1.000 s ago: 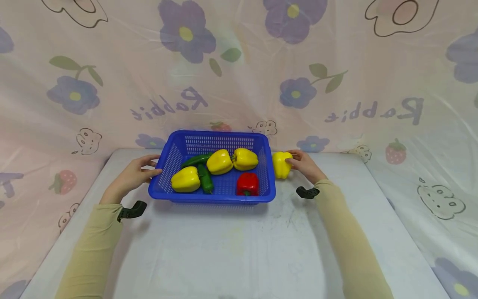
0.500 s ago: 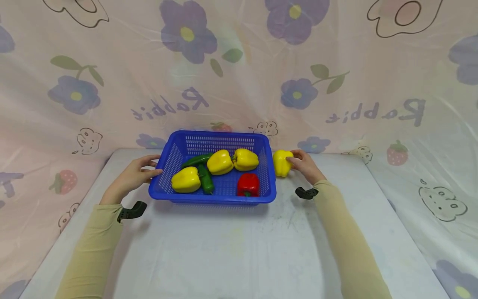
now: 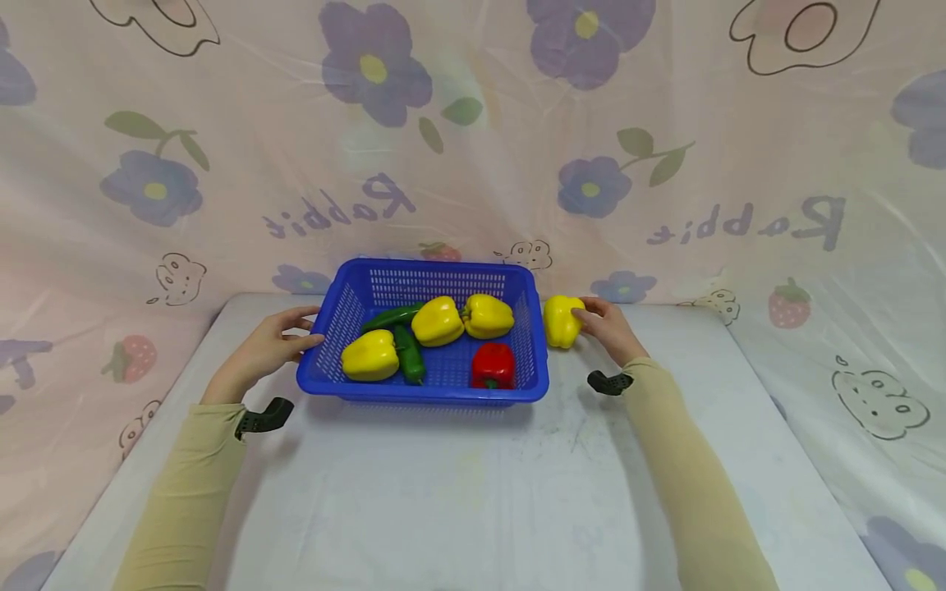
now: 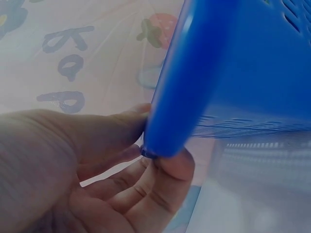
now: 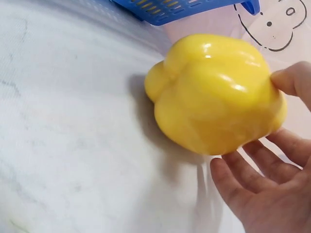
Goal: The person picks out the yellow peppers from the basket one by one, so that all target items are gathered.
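A blue plastic basket [image 3: 423,392] with mesh walls stands on the table. My left hand [image 3: 269,349] pinches its left rim; the left wrist view shows the thumb on the outside and fingers curled under the blue edge [image 4: 182,87]. Just outside the right wall, my right hand [image 3: 609,328] holds a yellow bell pepper [image 3: 563,322]. Seen from the right wrist, the thumb presses one side of this glossy pepper [image 5: 214,97] and the fingers lie beneath it. Inside the basket are a red bell pepper [image 3: 493,365], several yellow ones and two green chili peppers [image 3: 410,357].
The white table [image 3: 443,492] runs toward me in front of the basket. Behind it hangs a pink curtain [image 3: 488,164] printed with flowers and rabbits, which meets the table's back edge. Each wrist wears a black mount [image 3: 609,382].
The yellow bell pepper in my right hand has shifted very slightly, away from me. My left hand and the basket keep their places; the head view has drifted a little.
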The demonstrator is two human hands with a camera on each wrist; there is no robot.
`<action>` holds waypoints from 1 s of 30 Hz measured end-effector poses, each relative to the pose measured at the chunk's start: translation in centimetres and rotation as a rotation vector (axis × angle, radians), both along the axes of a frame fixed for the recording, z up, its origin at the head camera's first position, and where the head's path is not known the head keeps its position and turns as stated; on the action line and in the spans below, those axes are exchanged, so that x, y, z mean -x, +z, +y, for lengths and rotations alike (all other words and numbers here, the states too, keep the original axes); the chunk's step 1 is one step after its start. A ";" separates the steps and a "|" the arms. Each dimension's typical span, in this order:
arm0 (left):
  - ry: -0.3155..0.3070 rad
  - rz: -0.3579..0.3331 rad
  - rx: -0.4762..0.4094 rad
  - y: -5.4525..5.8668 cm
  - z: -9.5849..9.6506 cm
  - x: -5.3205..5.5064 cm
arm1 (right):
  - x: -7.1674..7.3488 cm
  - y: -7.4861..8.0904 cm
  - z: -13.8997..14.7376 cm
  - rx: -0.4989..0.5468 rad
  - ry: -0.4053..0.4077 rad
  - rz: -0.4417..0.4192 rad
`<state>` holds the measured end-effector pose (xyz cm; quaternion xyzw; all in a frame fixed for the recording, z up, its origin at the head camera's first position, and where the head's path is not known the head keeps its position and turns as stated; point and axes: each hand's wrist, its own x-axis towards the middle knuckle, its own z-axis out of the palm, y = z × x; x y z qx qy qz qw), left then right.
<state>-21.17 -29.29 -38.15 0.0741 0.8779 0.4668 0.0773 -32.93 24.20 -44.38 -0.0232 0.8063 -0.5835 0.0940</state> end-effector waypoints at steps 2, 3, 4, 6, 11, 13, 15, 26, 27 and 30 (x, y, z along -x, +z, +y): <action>0.000 0.000 -0.002 0.0 0.0 0.0 | 0.0 0.1 0.0 0.001 0.002 -0.005; 0.000 0.000 -0.002 0.0 -0.1 -0.1 | 0.0 0.1 0.0 0.001 0.002 -0.008; -0.001 0.001 -0.001 0.0 -0.1 -0.1 | 0.0 0.1 0.1 0.002 0.004 -0.012; 0.000 0.001 0.000 0.0 -0.1 -0.1 | 0.0 0.1 0.1 0.006 0.007 -0.020; 0.005 0.003 0.001 -0.1 -0.2 -0.1 | 0.2 0.0 0.3 0.030 0.018 -0.028; 0.004 0.004 0.002 -0.1 -0.2 0.0 | 0.2 0.0 0.3 0.026 0.022 -0.026; 0.005 0.003 0.005 -0.2 -0.2 0.0 | 0.1 0.1 0.3 0.014 0.025 -0.025; 0.004 -0.005 0.009 -0.3 -0.2 0.2 | 0.4 0.3 0.6 0.014 0.022 -0.031; 0.005 -0.007 0.008 -0.3 -0.2 0.2 | 0.4 0.3 0.7 0.008 0.021 -0.028; 0.006 -0.007 0.013 -0.2 -0.1 0.2 | 0.5 0.6 0.8 -0.008 0.011 -0.014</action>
